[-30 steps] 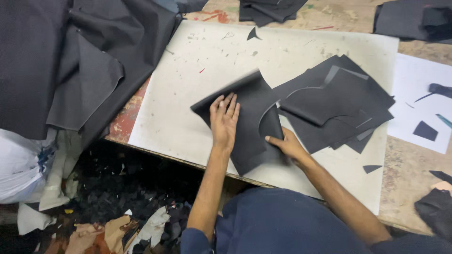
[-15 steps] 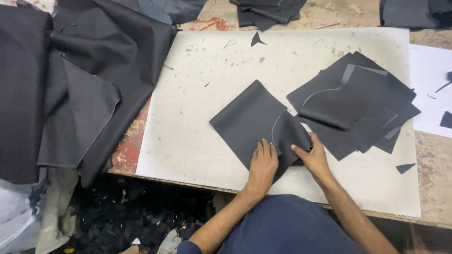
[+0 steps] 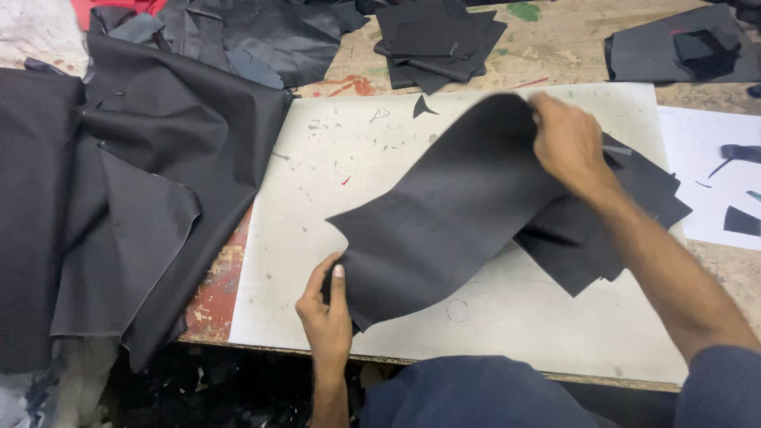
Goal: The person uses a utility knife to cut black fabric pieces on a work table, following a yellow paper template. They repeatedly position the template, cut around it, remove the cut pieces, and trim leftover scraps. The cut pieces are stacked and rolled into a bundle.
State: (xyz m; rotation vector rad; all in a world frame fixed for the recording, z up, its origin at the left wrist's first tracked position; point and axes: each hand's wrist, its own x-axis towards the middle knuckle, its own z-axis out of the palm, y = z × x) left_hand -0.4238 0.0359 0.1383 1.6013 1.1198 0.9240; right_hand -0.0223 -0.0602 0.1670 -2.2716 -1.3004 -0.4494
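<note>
black leather piece [image 3: 452,214] hangs lifted between our hands over the white cutting board [image 3: 317,198]. our left hand [image 3: 326,313] pinches its near corner, thumb on top; our right hand [image 3: 567,139] has fingers closed on the far edge. we judge the slack middle could drag the stack of cut pieces [image 3: 618,230] beneath out of order, or the thin pinch could slip.

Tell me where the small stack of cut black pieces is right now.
In the head view, the stack of cut black pieces lies on the right part of the white cutting board, under the right hand and partly covered by the black sheet that both hands hold.
</note>
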